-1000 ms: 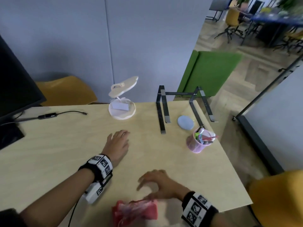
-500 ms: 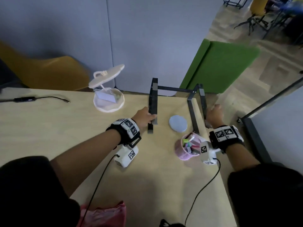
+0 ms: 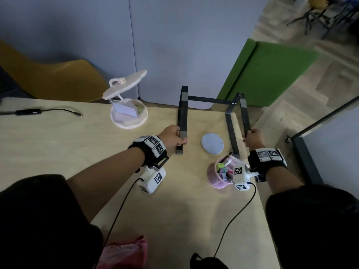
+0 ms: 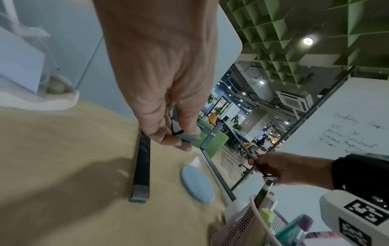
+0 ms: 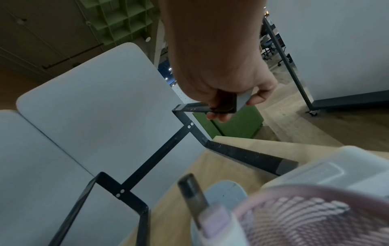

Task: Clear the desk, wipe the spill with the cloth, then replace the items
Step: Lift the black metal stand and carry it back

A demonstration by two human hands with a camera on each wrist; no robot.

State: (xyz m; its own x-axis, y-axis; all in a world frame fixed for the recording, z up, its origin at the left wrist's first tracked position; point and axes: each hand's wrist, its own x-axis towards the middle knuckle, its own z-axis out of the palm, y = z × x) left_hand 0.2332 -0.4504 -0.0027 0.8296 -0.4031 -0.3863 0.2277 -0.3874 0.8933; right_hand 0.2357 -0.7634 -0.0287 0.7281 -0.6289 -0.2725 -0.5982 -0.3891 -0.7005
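- Spanning the view, the wooden desk (image 3: 58, 152) carries everything.
- Black laptop stand (image 3: 208, 100) sits at its far right end; left hand (image 3: 172, 135) grips the left arm, right hand (image 3: 253, 137) the right arm.
- White desk lamp (image 3: 126, 105) stands just left.
- Pink mesh pen cup (image 3: 215, 176) sits nearer.
- Blue round coaster (image 3: 212, 143), possibly a pad, lies between the stand's rails.
- Pink cloth (image 3: 126, 253) lies at the near edge.

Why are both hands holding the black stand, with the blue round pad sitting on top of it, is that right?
Not quite. Both hands, left hand and right hand, do hold the black stand, but the head view shows the blue round pad lying on the desk between the stand's legs.
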